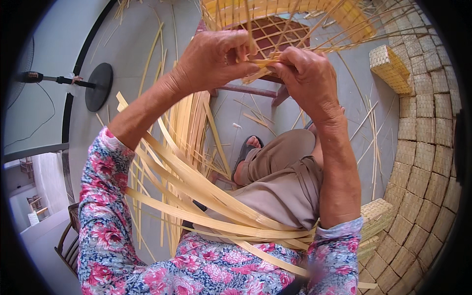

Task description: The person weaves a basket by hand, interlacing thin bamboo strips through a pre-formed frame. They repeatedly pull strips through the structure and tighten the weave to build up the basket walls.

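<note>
My left hand (pixel 214 56) is closed, its fingers and thumb pinching a yellow bamboo strip (pixel 265 63). Pinching the same strip from the other side, my right hand (pixel 309 81) is closed too, a short gap from the left. Just beyond both hands is a partly woven bamboo basket (pixel 226 12), with a solid yellow band and an open lattice (pixel 282 39). Thin loose strip ends stick out from it to the right. My fingers partly hide where the strip meets the lattice. Across my lap lies a bundle of long flat bamboo strips (pixel 196 184).
A reddish wooden stool (pixel 248 90) stands beneath the basket. Stacked woven baskets (pixel 425 128) line the right side, with a small woven box (pixel 390 69) beside them. At the left stands a fan on a round black base (pixel 99 87). Loose strips litter the grey floor (pixel 314 140).
</note>
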`<action>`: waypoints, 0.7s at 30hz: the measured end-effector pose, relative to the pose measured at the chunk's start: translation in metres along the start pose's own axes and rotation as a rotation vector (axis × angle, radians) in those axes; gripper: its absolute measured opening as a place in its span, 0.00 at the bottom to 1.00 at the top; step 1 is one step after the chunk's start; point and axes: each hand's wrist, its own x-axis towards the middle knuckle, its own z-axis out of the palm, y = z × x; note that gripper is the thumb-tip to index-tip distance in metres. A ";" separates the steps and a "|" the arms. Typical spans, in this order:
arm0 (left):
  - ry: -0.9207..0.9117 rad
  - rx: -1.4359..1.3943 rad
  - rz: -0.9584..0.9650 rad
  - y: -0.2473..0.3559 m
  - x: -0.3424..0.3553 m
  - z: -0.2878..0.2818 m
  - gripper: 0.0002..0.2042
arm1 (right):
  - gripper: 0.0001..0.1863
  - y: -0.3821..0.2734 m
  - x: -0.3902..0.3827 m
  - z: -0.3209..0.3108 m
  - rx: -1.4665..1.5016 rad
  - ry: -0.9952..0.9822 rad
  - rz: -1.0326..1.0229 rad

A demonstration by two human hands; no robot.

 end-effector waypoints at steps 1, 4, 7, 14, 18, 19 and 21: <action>0.031 0.070 -0.066 0.004 -0.001 0.001 0.08 | 0.09 -0.001 -0.004 -0.002 0.026 0.010 0.086; 0.114 -0.049 -0.152 -0.002 -0.010 0.007 0.06 | 0.08 -0.003 -0.015 -0.005 0.111 0.039 0.371; 0.170 -0.217 -0.211 -0.007 -0.012 0.011 0.05 | 0.08 0.002 -0.012 -0.012 0.147 0.065 0.596; 0.240 -0.324 -0.186 -0.007 -0.019 0.038 0.03 | 0.08 -0.006 -0.028 0.022 0.771 -0.057 0.732; 0.304 -0.343 -0.139 -0.003 -0.010 0.058 0.04 | 0.09 -0.008 -0.026 0.009 1.073 -0.006 0.898; 0.328 -0.365 -0.126 -0.003 -0.008 0.062 0.04 | 0.09 -0.005 -0.026 0.008 1.114 0.028 0.950; 0.321 -0.381 -0.175 0.004 -0.006 0.065 0.04 | 0.08 0.005 -0.029 0.011 1.235 0.096 0.993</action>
